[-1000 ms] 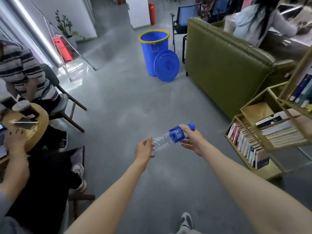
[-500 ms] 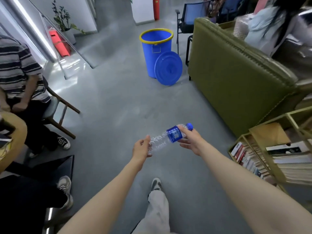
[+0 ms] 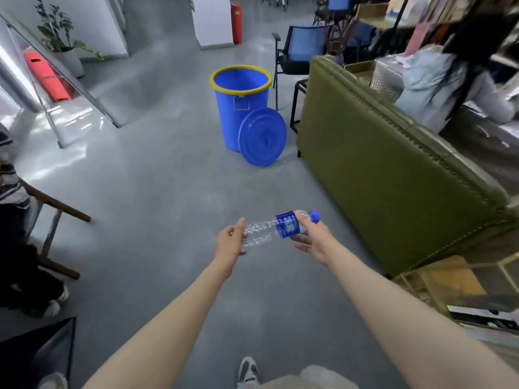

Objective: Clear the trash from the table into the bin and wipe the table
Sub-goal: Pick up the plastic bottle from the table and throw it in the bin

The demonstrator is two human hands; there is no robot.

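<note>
seated person (image 3: 16, 220): far left edge, on a chair, only partly in frame
left hand (image 3: 230, 242): fingers curled round the base end of the bottle, holding it
bottle (image 3: 269, 231): empty, clear, blue label; held in the air over the floor between both hands, touching both
bottle axis: near level, long axis runs left-right, base left, cap (image 3: 315, 215) right and tilted a bit up
right hand (image 3: 309, 237): fingers wrapped on the label/neck end, holding it, cap sticks out past the thumb
bin (image 3: 241, 108): straight ahead on the floor, well apart from the hands, open top, yellow rim
lid (image 3: 262, 136): off, leaning on the bin's right front side
sofa (image 3: 393, 169): green, right of the path, beside the bin
key relation: bin lies forward and slightly left of the bottle; left hand marginally nearer its line
step (judged): carrying trash to the bin, drop not yet done
next (judged): close the gap, one hand lets go, tip it in over the rim
counter: not in view, wipe not yet begun
</note>
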